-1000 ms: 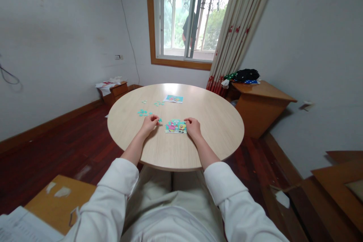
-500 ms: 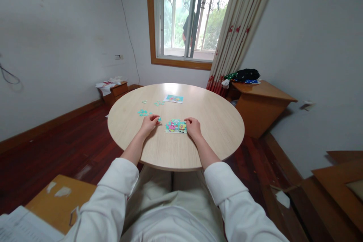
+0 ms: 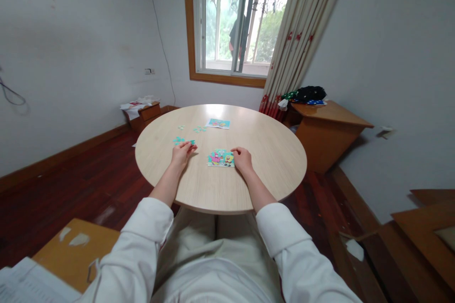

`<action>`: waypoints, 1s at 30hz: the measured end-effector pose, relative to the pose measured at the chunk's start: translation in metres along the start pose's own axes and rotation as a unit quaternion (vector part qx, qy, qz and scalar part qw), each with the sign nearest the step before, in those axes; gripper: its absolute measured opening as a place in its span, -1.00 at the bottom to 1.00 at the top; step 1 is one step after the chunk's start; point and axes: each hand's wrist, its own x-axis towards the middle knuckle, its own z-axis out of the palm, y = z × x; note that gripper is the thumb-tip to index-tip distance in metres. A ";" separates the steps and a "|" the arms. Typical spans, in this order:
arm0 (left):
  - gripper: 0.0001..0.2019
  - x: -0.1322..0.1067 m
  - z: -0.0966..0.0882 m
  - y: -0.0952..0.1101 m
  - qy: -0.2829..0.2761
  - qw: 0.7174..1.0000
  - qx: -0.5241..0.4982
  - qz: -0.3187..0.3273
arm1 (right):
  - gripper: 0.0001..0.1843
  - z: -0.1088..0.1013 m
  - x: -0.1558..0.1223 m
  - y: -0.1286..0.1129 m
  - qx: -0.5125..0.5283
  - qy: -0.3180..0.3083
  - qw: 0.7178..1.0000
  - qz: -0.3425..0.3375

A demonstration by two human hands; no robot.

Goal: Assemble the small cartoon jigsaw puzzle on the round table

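A partly joined jigsaw puzzle (image 3: 221, 158) with pink and yellow cartoon figures lies flat on the round table, its upper edge uneven. My right hand (image 3: 243, 159) rests at its right side, fingers curled together and touching the upper right corner. Left of the puzzle, my left hand (image 3: 182, 154) is closed in a pinch on a teal puzzle piece (image 3: 193, 142). Just beyond that hand lies a small group of loose teal pieces (image 3: 178, 139), partly hidden by my fingers.
Paler loose pieces (image 3: 199, 129) lie farther back, near a creased picture sheet (image 3: 218, 124) with matching figures. The round table (image 3: 275, 151) has a wooden desk (image 3: 327, 123) with clothes to its right. A person (image 3: 234, 35) is partly visible through the window.
My left hand has moved left and slightly away from me, from beside the puzzle to the loose teal pieces. My right hand and the puzzle have stayed in place.
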 end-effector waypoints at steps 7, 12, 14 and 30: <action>-0.90 0.001 -0.003 -0.001 -0.002 1.000 -0.020 0.005 | -0.69 0.002 0.001 0.002 0.004 0.005 1.000 -0.005; -0.91 0.003 -0.003 -0.002 0.006 1.000 -0.007 0.005 | -0.69 0.001 0.000 0.002 0.004 0.006 1.000 -0.007; -0.91 0.003 -0.001 -0.002 0.008 1.000 0.003 0.008 | -0.69 0.001 0.000 0.001 0.005 0.005 1.000 -0.007; -0.95 -0.014 0.007 -0.007 -0.138 0.945 0.275 0.110 | -0.70 0.000 -0.002 -0.004 0.002 0.002 1.000 0.000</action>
